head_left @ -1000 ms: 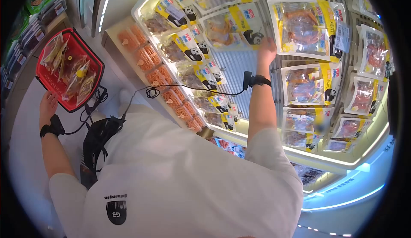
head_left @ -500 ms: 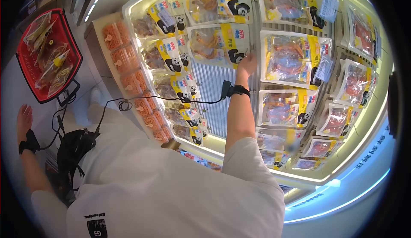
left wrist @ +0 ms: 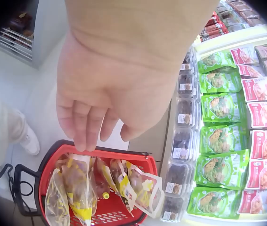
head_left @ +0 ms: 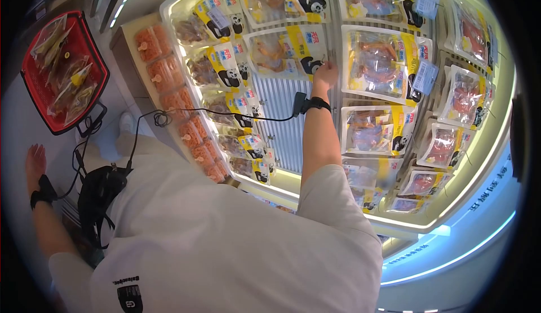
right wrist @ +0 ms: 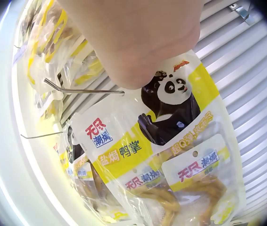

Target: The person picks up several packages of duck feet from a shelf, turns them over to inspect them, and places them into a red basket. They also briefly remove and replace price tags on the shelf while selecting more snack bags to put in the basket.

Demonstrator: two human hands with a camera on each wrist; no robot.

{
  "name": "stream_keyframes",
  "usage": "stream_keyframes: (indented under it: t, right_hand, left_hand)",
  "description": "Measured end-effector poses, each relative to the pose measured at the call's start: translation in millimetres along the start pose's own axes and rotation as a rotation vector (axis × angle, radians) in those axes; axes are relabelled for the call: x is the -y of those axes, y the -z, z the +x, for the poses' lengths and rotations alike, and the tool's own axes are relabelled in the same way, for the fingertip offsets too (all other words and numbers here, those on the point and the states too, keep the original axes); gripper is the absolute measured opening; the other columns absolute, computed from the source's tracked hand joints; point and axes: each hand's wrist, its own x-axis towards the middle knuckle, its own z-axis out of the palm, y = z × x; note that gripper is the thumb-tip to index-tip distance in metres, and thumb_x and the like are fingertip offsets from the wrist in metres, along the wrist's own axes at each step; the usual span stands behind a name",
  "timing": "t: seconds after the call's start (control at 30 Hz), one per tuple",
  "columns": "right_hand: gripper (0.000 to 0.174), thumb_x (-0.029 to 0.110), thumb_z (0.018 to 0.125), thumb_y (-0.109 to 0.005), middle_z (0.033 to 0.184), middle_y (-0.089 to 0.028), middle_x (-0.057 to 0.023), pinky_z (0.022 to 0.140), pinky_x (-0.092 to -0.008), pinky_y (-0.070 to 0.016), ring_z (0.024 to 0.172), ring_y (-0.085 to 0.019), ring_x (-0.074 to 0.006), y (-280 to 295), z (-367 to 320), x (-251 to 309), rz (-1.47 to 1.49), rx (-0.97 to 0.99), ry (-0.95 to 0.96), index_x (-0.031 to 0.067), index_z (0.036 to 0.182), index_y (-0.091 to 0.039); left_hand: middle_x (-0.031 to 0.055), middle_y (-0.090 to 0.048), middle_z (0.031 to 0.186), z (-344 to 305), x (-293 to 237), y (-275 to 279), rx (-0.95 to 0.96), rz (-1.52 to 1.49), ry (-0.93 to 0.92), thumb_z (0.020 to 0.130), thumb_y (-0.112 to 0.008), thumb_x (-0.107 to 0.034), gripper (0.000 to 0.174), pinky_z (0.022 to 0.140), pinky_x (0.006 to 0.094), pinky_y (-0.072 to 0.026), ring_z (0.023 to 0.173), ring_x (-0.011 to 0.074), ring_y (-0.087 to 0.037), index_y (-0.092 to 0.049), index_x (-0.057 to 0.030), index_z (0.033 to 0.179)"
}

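Here, right grip (head_left: 326, 76) holds glossy plastic pouch (right wrist: 164, 150); ribbed panel (right wrist: 246, 89) behind.

I record a curved white display case (head_left: 417, 225), rim brightly lit, lined with pale grey slatted panelling (right wrist: 260, 113). To my left: pale grey floor (head_left: 116, 90) and, beyond, a narrow white strip light (head_left: 128, 0). To my right: a curved, blue-lit panel (head_left: 459, 237) bearing dark lettering.

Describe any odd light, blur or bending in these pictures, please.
Head view: the brightly lit display case rim bows outward, and a lower pack has a blurred patch. Left wrist view: dark corners, and a pale, washed-out floor. Right wrist view: strong brightness at the left, while the panda pouch shows sharp print.
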Motion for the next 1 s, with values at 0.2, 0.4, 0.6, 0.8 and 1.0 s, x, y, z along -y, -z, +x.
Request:
stream_keyframes:
  t: [0.2,0.4,0.6,0.8,1.0]
  right_hand:
    - [0.032,0.017,0.071,-0.059,0.097,-0.056,-0.0202,0.081,-0.0441,-0.0412,0.091,-0.052,-0.0380,22,-64,6,-0.057,-0.215,0.206,-0.0017,0.097,-0.058]
    - [0.022,0.020,0.073,-0.057,0.096,-0.056,-0.0178,0.081,-0.0415,-0.0410,0.092,-0.052,-0.0354,39,-182,-38,-0.109,0.068,-0.058,0.0045,0.087,-0.062]
    - [0.025,0.022,0.075,-0.052,0.084,-0.061,-0.0197,0.074,-0.0408,-0.0445,0.081,-0.058,-0.0354,68,-250,-48,-0.015,0.302,-0.409,0.0022,0.083,-0.064]
    - [0.026,0.022,0.076,-0.050,0.076,-0.063,-0.0176,0.067,-0.0378,-0.0470,0.073,-0.062,-0.0311,70,-296,-51,0.055,0.411,-0.453,0.0010,0.083,-0.064]
    - [0.027,0.020,0.079,-0.051,0.075,-0.065,-0.0118,0.062,-0.0303,-0.0485,0.065,-0.064,-0.0180,86,-296,-39,0.512,0.387,-0.810,-0.0007,0.092,-0.061]
  left_hand:
    - [0.0093,-0.046,0.122,3,-29,-22,-0.046,0.092,0.088,0.088,-0.049,-0.030,0.048,0.087,0.0247,-0.0381,0.109,0.0195,-0.046,-0.039,-0.0024,0.125]
    - [0.0086,-0.048,0.122,9,-52,-41,0.006,0.197,0.085,0.089,-0.047,-0.031,0.046,0.084,0.0237,-0.0389,0.109,0.0178,-0.048,-0.041,-0.0034,0.124]
    - [0.0042,-0.051,0.118,6,-65,-70,-0.003,0.242,0.113,0.089,-0.047,-0.033,0.043,0.081,0.0216,-0.0408,0.105,0.0132,-0.050,-0.043,-0.0069,0.122]
    - [0.0035,-0.049,0.121,-11,-80,-93,-0.009,0.252,0.105,0.090,-0.041,-0.034,0.044,0.080,0.0239,-0.0401,0.105,0.0134,-0.050,-0.038,-0.0083,0.126]
    - [0.0047,-0.050,0.116,-42,-97,-112,0.006,0.265,0.018,0.089,-0.041,-0.032,0.041,0.077,0.0250,-0.0425,0.100,0.0144,-0.052,-0.041,-0.0057,0.121]
